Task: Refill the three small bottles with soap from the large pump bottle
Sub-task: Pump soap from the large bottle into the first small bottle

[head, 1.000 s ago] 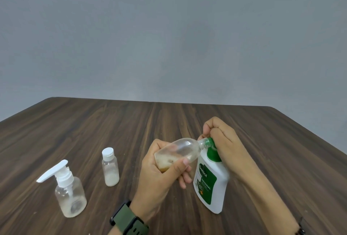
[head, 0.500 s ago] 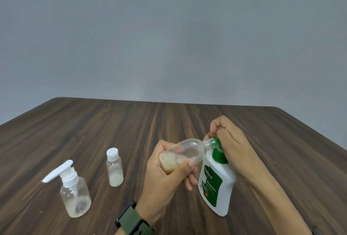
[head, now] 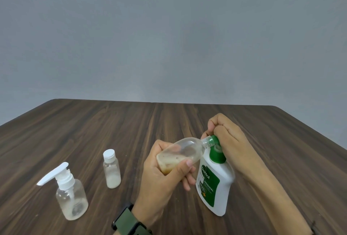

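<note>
Plain grey wall behind, dark wood-grain table (head: 131, 126) below. Left hand (head: 165, 174), wrist banded by an olive-green watch (head: 131, 223), comes up from six o'clock with fingers and thumb wrapped round a small clear plastic bottle (head: 180, 155), uncapped and tipped nearly flat. Long axis runs from about eight o'clock at the base to two o'clock at the neck; amber soap pools in the lower, base end. Open neck touches the green pump head (head: 216, 148) of a large white pump bottle with a green label (head: 216, 188). Right hand (head: 225, 137), forearm entering from five o'clock, curled in a fist over that pump head, knuckles up, pressing down. Large bottle stands on the table leaning toward eleven o'clock, just right of the left hand. At nine o'clock from the hands, upright: a slim clear bottle with a white screw cap (head: 111, 169), whitish at the bottom. Farther out toward eight o'clock, a round clear bottle with a white pump (head: 70, 195), nozzle pointing to nine o'clock.
</note>
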`<state>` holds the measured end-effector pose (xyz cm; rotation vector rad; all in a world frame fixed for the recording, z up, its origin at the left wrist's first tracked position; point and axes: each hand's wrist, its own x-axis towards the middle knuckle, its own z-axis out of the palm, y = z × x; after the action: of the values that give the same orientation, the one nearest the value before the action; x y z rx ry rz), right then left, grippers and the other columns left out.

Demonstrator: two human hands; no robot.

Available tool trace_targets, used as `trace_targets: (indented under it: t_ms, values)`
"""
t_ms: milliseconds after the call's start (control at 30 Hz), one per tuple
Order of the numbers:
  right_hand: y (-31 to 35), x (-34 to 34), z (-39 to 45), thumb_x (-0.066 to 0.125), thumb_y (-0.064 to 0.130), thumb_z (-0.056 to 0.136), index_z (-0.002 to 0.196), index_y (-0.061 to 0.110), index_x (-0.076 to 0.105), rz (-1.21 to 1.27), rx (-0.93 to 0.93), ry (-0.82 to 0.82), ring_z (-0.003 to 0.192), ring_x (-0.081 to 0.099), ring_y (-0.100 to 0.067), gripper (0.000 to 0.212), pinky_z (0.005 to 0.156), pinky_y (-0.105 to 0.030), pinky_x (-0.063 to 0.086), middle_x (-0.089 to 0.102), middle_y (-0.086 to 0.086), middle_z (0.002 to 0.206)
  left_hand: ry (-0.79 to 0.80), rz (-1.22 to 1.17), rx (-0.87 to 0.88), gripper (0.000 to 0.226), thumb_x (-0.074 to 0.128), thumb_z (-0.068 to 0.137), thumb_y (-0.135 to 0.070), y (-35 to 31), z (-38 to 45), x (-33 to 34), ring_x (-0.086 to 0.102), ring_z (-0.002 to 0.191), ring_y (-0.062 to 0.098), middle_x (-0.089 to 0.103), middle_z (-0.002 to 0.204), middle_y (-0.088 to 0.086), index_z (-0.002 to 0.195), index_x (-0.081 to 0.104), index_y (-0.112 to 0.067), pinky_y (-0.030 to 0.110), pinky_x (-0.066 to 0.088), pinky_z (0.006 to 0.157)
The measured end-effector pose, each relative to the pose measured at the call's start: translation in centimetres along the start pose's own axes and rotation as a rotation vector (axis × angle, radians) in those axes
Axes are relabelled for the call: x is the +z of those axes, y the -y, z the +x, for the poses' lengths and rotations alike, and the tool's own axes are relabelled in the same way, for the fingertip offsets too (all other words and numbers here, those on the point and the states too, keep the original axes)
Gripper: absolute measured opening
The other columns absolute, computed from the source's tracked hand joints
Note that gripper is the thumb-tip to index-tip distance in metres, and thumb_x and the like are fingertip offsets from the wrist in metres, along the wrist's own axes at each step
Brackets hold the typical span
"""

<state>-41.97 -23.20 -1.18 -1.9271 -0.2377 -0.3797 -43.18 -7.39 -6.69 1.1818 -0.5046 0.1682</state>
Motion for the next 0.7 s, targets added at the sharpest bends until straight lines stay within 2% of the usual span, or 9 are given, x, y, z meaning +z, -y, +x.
trace_targets:
  t_ms: [100,300,433,567,700]
  values:
    - [0.2,-0.2,0.4,0.036,0.015,0.084,0.068,0.021,0.05,-0.046,-0.032,0.014,0.066,0.048,-0.021,0.022,0.061,-0.038,0.04,0.06,-0.022,0.083,-0.009,0.0,0.017,0.041,0.072,0.063,-0.022,-0.2,0.0,0.1,0.062,0.047,0.024,0.067,0.066,0.018,0.091,0.049,-0.005,0.024,0.047,0.039]
    - [-0.7,0.5,-0.3,0.033,0.021,0.077,0.064,0.027,0.046,0.019,0.009,-0.006,0.06,0.044,-0.021,0.02,0.057,-0.038,0.036,0.062,-0.019,0.077,-0.005,0.009,-0.003,0.041,0.073,0.063,-0.023,0.0,-0.1,-0.1,0.061,0.046,0.024,0.067,0.064,0.018,0.09,0.048,-0.003,0.024,0.047,0.038]
    - [0.1,0.1,0.0,0.034,0.022,0.077,0.065,0.024,0.046,-0.027,0.0,0.005,0.064,0.045,-0.022,0.017,0.06,-0.039,0.037,0.058,-0.026,0.082,-0.006,-0.018,0.001,0.041,0.073,0.063,-0.022,-0.1,-0.1,0.0,0.061,0.046,0.024,0.067,0.064,0.018,0.091,0.048,-0.004,0.025,0.047,0.039]
    - [0.4,-0.3,0.5,0.036,0.014,0.089,0.069,0.02,0.048,-0.079,-0.022,0.012,0.067,0.048,-0.021,0.024,0.062,-0.036,0.04,0.061,-0.025,0.085,-0.003,-0.025,0.007,0.041,0.073,0.064,-0.022,-0.3,0.0,0.1,0.062,0.047,0.024,0.067,0.065,0.018,0.091,0.048,-0.005,0.024,0.048,0.039]
    - [-0.3,0.2,0.0,0.035,0.017,0.084,0.065,0.022,0.045,-0.021,-0.005,0.001,0.061,0.045,-0.021,0.022,0.058,-0.036,0.037,0.059,-0.027,0.082,0.0,-0.013,-0.011,0.041,0.073,0.064,-0.022,-0.1,-0.1,0.0,0.062,0.047,0.024,0.067,0.065,0.018,0.09,0.047,-0.003,0.025,0.047,0.039]
